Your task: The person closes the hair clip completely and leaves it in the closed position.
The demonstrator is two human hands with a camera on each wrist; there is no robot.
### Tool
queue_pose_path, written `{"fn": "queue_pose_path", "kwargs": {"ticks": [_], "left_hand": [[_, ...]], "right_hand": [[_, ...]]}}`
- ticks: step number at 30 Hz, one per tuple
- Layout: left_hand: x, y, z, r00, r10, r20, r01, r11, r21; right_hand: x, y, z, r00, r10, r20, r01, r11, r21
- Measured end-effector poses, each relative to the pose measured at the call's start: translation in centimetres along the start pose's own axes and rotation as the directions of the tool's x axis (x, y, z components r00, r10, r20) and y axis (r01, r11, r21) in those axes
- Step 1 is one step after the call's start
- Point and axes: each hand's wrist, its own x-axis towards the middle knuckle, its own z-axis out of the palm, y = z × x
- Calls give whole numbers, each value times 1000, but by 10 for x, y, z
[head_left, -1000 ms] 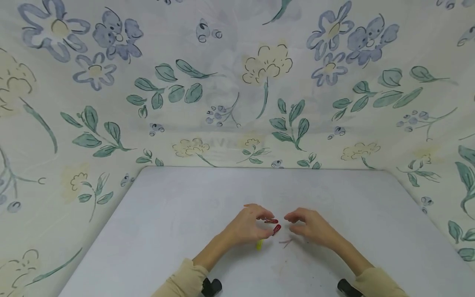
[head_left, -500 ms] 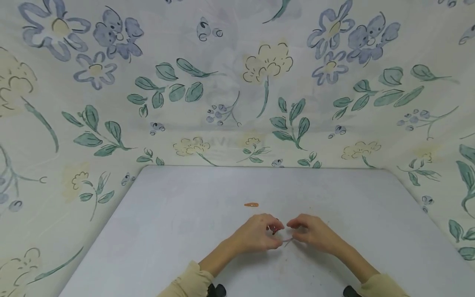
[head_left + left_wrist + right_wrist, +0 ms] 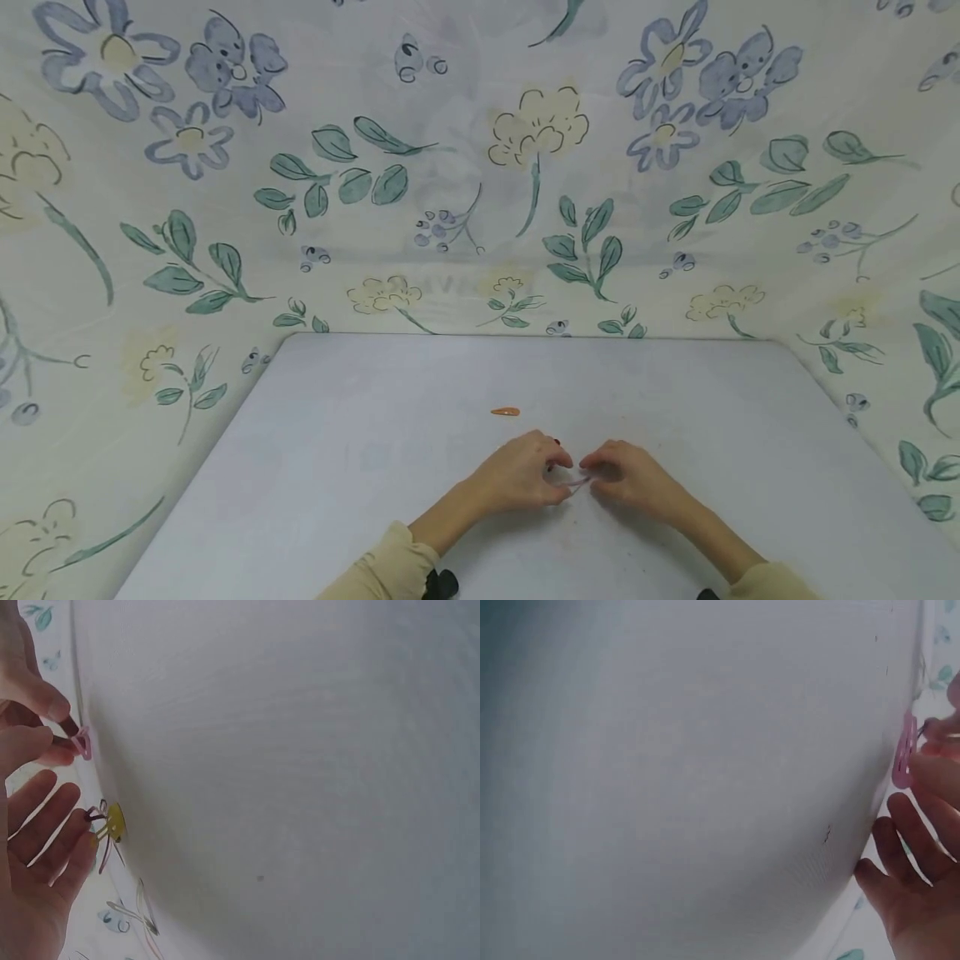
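Observation:
My left hand and right hand face each other over the white table, thumbs and forefingers curved inward. Between them is a pink snap hair clip, its two arms spread. The right thumb and forefinger pinch one end; the left thumb and forefinger grip at the other. In the left wrist view a yellow hair clip shows beside the lower left fingers. A bit of a red hair clip peeks out behind the left hand, which hides the rest. The other fingers of the right hand spread loosely below the pinch.
An orange hair clip lies farther back on the table. Pale open clips show low in the left wrist view. Behind and at the sides hangs a flowered cloth. Small specks dot the tabletop.
Both hands have come closer together and toward the pink clip, which lay on the table and is now between the fingers. The left hand has moved off the orange clip and over the red and yellow ones.

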Motion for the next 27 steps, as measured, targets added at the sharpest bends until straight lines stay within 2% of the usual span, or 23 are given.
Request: {"fn": "queue_pose_path", "kwargs": {"ticks": [6,13,21,27], "left_hand": [[1,2,3,1000,18,4,-18,999,44],[0,1,6,1000,15,-7,-14,995,97],[-1,2,7,1000,14,-16,-13,996,86],[-1,3,8,997,52,-49,-48,994,95]], "right_hand": [[3,-3,7,999,41,0,-41,996,-75],[4,-11,7,1000,8,-23,-12,989,-149],[6,-12,6,999,-4,-48,-2,993,-118],[5,-11,7,993,74,-92,-81,994,-76]]}}
